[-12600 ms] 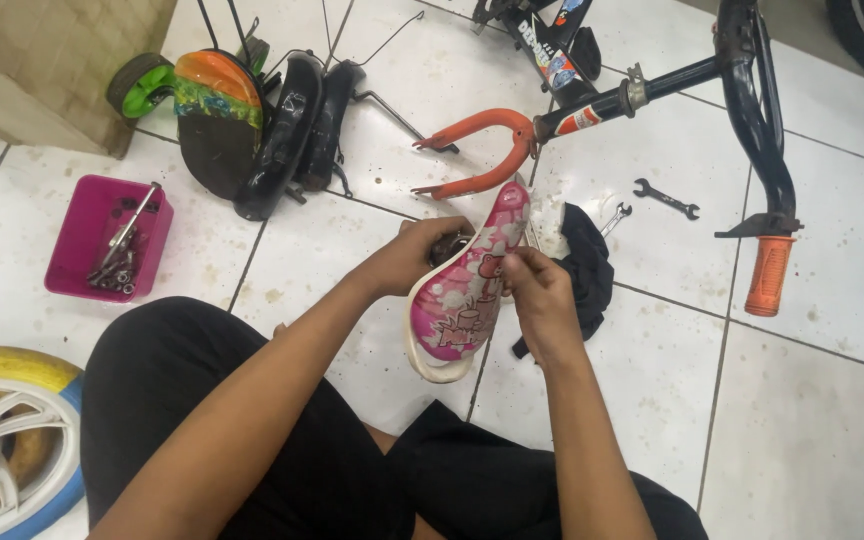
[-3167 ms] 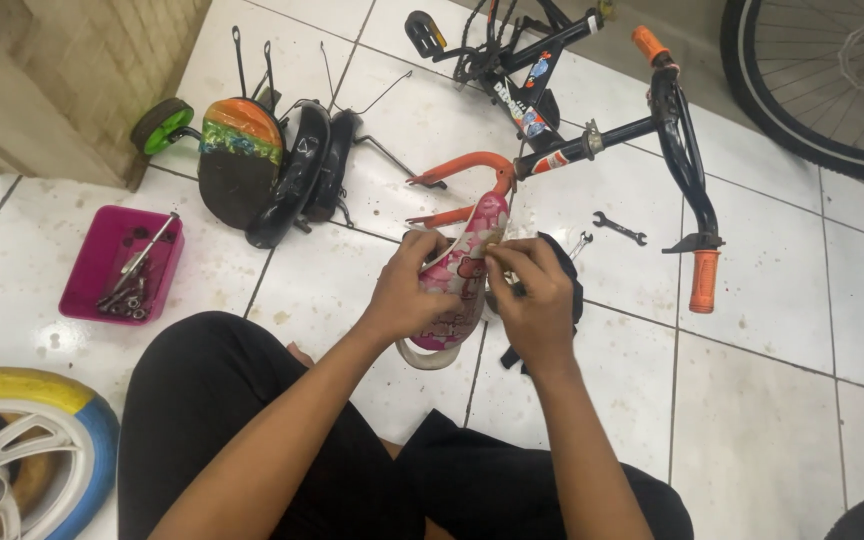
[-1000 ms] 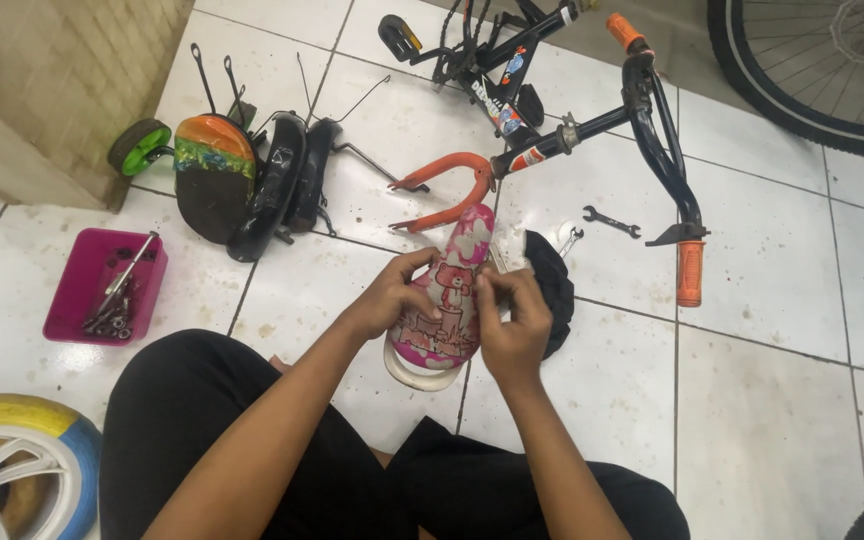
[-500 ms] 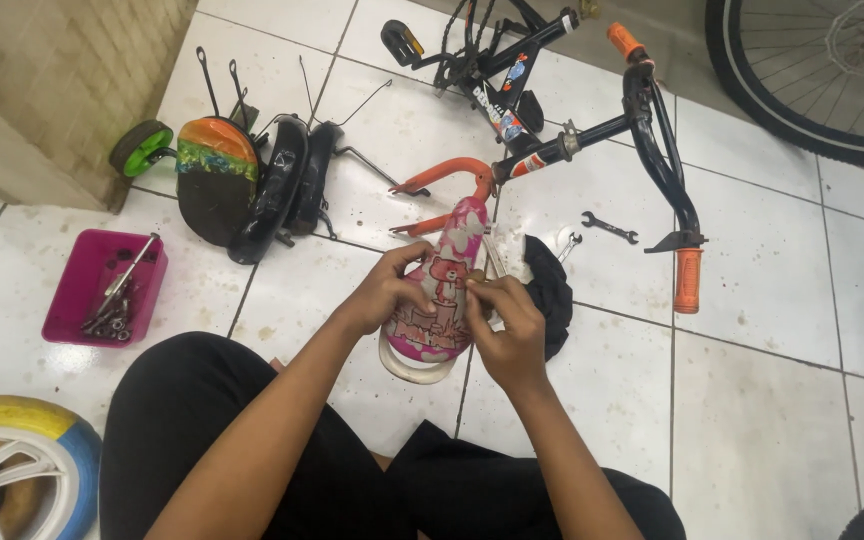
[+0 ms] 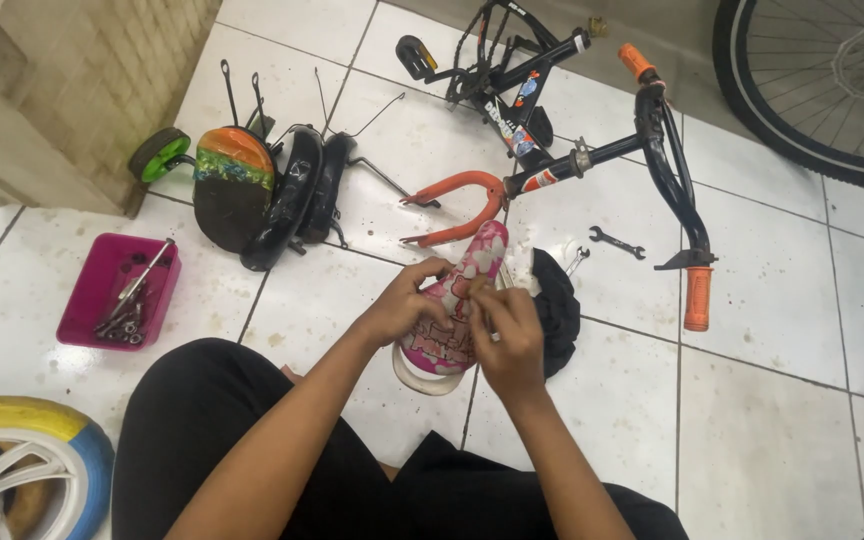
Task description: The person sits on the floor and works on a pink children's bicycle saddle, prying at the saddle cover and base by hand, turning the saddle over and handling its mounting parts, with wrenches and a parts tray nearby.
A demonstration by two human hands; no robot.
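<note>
Pink plastic, printed with a pale pattern, is covering the small bicycle saddle [image 5: 452,310] that is standing on its white rim on the tiled floor [image 5: 782,400], just beyond the person's knees, nose pointing far. The left hand [image 5: 402,305] is wrapping around the saddle's left flank, its grip closing on the shell. The right hand [image 5: 507,330] is pressing at the right edge, fingers pinching narrowly on something too small to make out; whether it is a fastener or the cover's edge, I cannot tell.

Just right of the saddle a black cloth [image 5: 557,310] is lying bunched with white rag behind it, and a small spanner [image 5: 617,242] is resting a little farther right. An orange fork [image 5: 457,200] and the black frame with orange handlebar grips [image 5: 697,295] are sprawling on the far side. Black mudguards [image 5: 292,200] and a green-wheeled stabiliser [image 5: 160,155] are lying far left, a magenta tray [image 5: 82,300] of tools is sitting near left, and a yellow-and-blue tyre [image 5: 42,440] is showing at the near-left corner.

Judging by the glossy tiles, the saddle could be skidding out from under the hands if the right hand pushes sideways harder than the left is bracing. Any small part slipping from the pinch could be rolling under the cloth, and fingertips may be getting nipped against the shell's edge.
</note>
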